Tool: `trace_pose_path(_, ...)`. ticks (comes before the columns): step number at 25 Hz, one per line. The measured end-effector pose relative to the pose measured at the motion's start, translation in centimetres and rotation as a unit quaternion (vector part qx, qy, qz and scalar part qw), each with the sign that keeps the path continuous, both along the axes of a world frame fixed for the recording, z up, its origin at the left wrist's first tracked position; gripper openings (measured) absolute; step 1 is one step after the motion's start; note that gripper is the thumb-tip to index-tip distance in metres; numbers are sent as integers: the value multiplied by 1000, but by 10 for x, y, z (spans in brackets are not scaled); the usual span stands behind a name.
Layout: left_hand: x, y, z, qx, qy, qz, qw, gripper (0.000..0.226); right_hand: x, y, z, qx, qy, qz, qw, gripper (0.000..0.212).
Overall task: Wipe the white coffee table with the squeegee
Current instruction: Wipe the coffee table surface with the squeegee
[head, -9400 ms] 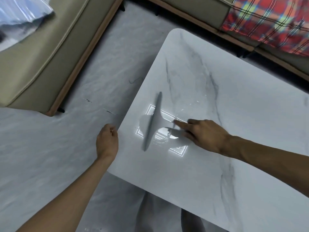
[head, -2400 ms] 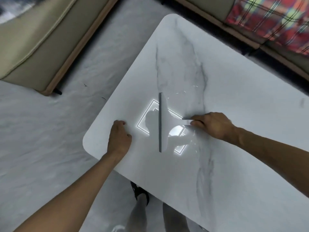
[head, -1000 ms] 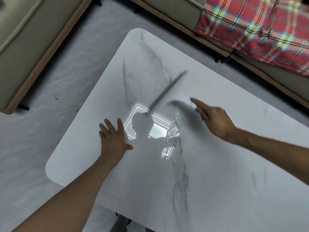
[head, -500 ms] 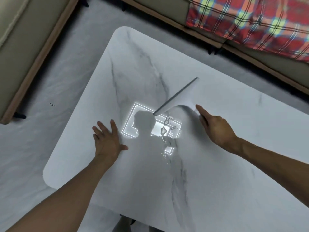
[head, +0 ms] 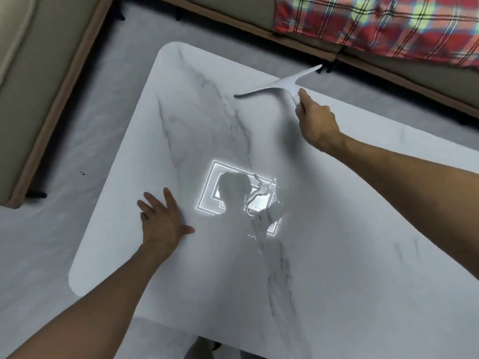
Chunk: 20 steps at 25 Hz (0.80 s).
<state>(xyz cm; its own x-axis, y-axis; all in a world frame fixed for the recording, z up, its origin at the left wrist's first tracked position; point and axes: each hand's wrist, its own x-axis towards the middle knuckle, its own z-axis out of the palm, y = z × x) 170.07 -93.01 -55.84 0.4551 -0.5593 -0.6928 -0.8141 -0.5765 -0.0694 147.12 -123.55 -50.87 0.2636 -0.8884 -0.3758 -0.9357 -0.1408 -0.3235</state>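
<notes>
Now | right hand: fingers clamped on squeegee | left hand: fingers spread flat on coffee table

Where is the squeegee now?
In the head view, the squeegee is upper right, at the far edge of the white coffee table, gripped by the right hand.

One counter is showing with one squeegee at its far edge, one water spill near its middle and two grips, a left grip and a right grip, while one plaid blanket is lying beyond its far edge.
</notes>
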Motion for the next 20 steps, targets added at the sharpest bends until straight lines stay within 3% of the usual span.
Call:
trace_pose_path(5,-18,-19,15,-13,-24,-22,999,119,-76,72,0,7,29,19,999,41)
trace_pose_path(8,-54,-48,18,-83,9,-88,993,121,-134,136,26,72,55,-4,996,44)
trace_pose_path(10,-81,-62,16,-64,33,-128,989,126,-159,158,50,99,77,-7,992,46)
trace_pose_path(15,-90,-61,-3,-6,-3,-172,985,131,-134,68,51,-26,33,-13,999,42)
trace_pose_path(20,-86,-62,-5,-19,-3,-185,983,132,-103,7,23,25,25,-100,994,32)
